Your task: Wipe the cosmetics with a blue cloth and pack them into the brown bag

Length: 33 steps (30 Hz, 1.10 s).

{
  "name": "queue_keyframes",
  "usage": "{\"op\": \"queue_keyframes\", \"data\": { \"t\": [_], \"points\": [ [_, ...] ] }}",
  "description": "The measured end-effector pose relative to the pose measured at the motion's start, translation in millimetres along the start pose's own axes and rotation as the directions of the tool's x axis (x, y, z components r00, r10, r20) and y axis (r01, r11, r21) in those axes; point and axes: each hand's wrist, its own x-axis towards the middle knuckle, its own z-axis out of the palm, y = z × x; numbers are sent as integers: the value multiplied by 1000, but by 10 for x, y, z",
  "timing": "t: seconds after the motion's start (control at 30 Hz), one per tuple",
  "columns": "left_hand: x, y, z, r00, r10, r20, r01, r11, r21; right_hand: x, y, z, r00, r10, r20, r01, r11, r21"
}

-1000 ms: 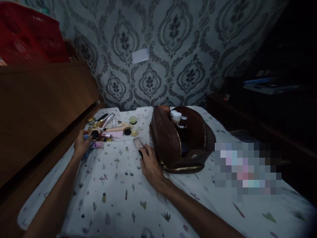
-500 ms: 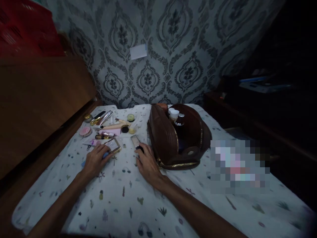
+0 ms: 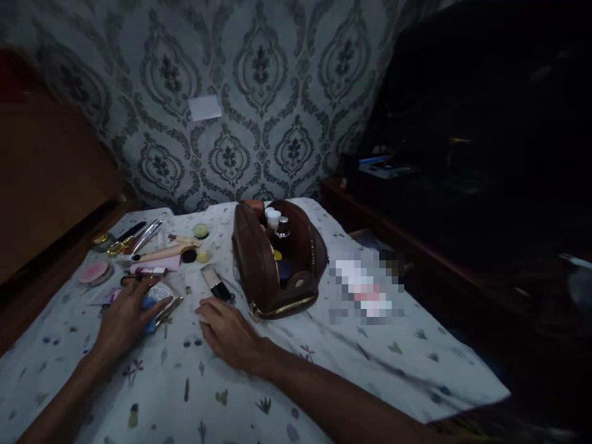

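Note:
My left hand (image 3: 127,314) rests on the printed sheet (image 3: 231,382), its fingers curled over a small blue object (image 3: 148,306) beside a glittery compact (image 3: 163,295). My right hand (image 3: 226,330) lies flat on the sheet with fingers spread, just below a slim black-and-pink tube (image 3: 215,283), not gripping it. To the right of that hand stands an unzipped brown cosmetics bag (image 3: 259,265) with several bottles (image 3: 276,225) upright inside.
Scattered cosmetics lie at the upper left: a pink round compact (image 3: 94,272), brushes (image 3: 134,234), a small green pot (image 3: 200,230). A wooden headboard (image 3: 50,185) runs along the left. Patterned wallpaper behind. Dark furniture (image 3: 416,203) stands on the right.
My left hand drew back from the pile of cosmetics toward me, bringing the glittery compact and blue object along. The right hand slid slightly away from the tube. The view turned right.

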Motion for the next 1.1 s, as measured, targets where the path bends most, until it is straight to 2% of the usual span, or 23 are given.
{"op": "queue_keyframes", "data": {
  "t": [0.13,0.23,0.37,0.43,0.53,0.6,0.67,0.8,0.87,1.0,1.1],
  "points": [
    [-63,145,-120,991,79,-110,-77,997,25,-9,-6,-13,993,86,77,-89,996,32],
    [-105,226,-154,987,116,-109,-118,993,-16,-14,-12,-20,981,143,129,-154,985,79],
    [-206,306,-157,980,175,-96,-185,977,-108,-6,-32,-28,968,208,139,-227,965,134],
    [-267,379,-176,959,253,-129,-272,948,-164,2,-40,-34,965,228,129,-247,955,164],
    [-322,510,-226,903,402,-152,-430,860,-276,5,-32,-44,965,236,113,-255,944,208],
    [-317,568,-258,876,457,-156,-483,815,-320,-7,-13,-46,971,214,105,-233,945,229],
    [-285,593,-295,879,433,-200,-476,821,-315,-27,7,-43,980,178,89,-195,952,234],
    [-219,676,-401,898,282,-339,-373,895,-245,-65,28,-25,987,141,71,-152,970,188],
    [-220,792,-429,886,285,-366,-384,893,-235,-79,36,-2,988,128,86,-139,981,136],
    [-285,1068,-287,818,503,-277,-554,820,-146,-112,67,70,984,128,127,-132,991,30],
    [-336,1147,-111,788,589,-179,-596,802,17,-134,85,99,981,142,135,-149,988,42]
  ]
}}
